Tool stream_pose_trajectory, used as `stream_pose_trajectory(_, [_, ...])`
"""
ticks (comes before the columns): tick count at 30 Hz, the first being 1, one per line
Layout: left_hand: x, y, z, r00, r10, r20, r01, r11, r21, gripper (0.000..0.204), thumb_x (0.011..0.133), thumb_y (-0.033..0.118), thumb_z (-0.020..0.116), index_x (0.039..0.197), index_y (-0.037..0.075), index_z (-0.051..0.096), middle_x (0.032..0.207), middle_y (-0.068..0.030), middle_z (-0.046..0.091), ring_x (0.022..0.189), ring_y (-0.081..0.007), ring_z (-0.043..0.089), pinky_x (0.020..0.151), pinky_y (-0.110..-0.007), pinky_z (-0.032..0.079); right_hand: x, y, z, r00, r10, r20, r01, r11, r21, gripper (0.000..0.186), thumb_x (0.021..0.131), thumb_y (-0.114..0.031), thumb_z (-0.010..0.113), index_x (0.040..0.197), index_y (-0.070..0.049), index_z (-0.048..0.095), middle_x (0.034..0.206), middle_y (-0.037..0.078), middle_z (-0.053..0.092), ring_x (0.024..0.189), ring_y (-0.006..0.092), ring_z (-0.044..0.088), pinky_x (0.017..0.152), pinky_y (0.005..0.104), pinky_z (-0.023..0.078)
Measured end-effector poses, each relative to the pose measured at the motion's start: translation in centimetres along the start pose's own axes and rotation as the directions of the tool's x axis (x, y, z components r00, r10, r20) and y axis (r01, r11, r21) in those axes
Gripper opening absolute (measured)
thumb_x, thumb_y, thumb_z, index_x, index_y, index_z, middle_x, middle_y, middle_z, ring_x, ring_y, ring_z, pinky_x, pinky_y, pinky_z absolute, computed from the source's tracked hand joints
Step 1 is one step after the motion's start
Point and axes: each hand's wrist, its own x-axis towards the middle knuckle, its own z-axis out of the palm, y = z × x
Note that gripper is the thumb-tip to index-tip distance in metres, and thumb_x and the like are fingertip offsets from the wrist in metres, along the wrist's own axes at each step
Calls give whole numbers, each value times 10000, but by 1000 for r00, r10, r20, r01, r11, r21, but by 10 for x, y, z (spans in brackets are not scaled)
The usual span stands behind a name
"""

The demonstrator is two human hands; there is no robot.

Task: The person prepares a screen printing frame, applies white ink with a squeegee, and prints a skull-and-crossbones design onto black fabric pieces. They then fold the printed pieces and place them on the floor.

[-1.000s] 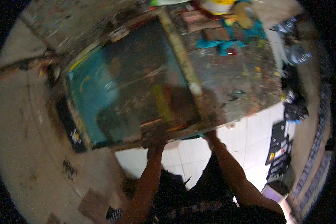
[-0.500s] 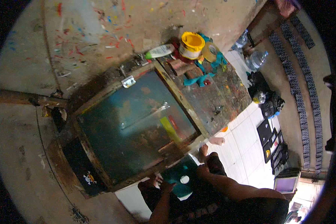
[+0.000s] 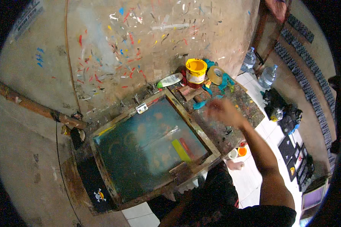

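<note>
My right hand (image 3: 226,113) reaches over the paint-stained bench top, close to the teal rags (image 3: 199,104) and a brown block (image 3: 190,93). Motion smears its fingers, so any grip is unclear. My left hand (image 3: 174,196) is low by the near edge of the wooden screen frame (image 3: 191,125), dark and partly hidden by my clothes. The frame's bluish-green mesh (image 3: 140,151) has a yellow-green strip (image 3: 181,150) and a red strip (image 3: 186,147) on it. A metal hinge (image 3: 141,108) sits on its far side.
Beyond the frame stand a yellow tub (image 3: 196,72), a white bottle (image 3: 169,80) and a tape roll (image 3: 216,75). Black cloth with a skull print (image 3: 99,195) lies at the left. Small cups (image 3: 241,151) and water bottles (image 3: 268,75) are on the tiled floor.
My right hand has risen from low near my knees to over the bench. The dark green panel with a round white spot is out of sight. The view has shifted, showing more wall.
</note>
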Motion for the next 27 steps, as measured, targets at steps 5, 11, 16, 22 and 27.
stream_pose_trajectory(5, [-11,-9,23,997,-65,-45,71,984,161,560,955,190,467,1492,75,360,1297,-164,525,1186,-309,525,977,-444,436,177,100,7,726,144,-673,-258,964,-71,1407,510,-382,962,1495,95,78,1438,269,431,1321,402,462,1123,429,376])
stream_pose_trajectory(11, [-35,-40,8,988,-143,67,134,984,115,568,963,159,439,1514,80,328,1304,-154,512,1198,-300,506,1001,-412,413,214,124,40,630,83,-772,185,950,253,1354,546,-262,966,1529,17,78,1397,250,494,1275,368,526,1071,407,442])
stream_pose_trajectory(16, [-43,-60,-26,972,-177,157,156,978,136,566,963,166,438,1509,69,327,1334,-166,487,1227,-309,481,1031,-419,380,172,94,8,692,68,-718,205,936,286,1231,557,-310,955,1500,-12,222,1323,215,580,1232,354,573,1050,436,468])
stream_pose_trajectory(22, [-59,-77,-64,877,-250,411,224,968,110,564,963,173,437,1503,56,327,1370,-180,458,1262,-319,450,1067,-428,341,-19,110,-109,699,-268,-663,568,772,287,994,698,-320,905,1430,-11,307,1397,174,475,1274,300,504,1080,433,443])
stream_pose_trajectory(27, [-30,-77,-103,749,-304,588,270,951,149,563,962,180,436,1498,46,326,1399,-191,433,1290,-328,424,1097,-435,308,-256,133,-150,729,167,-664,-15,974,228,814,668,-294,902,1296,26,494,1196,132,636,1112,223,616,996,364,493])
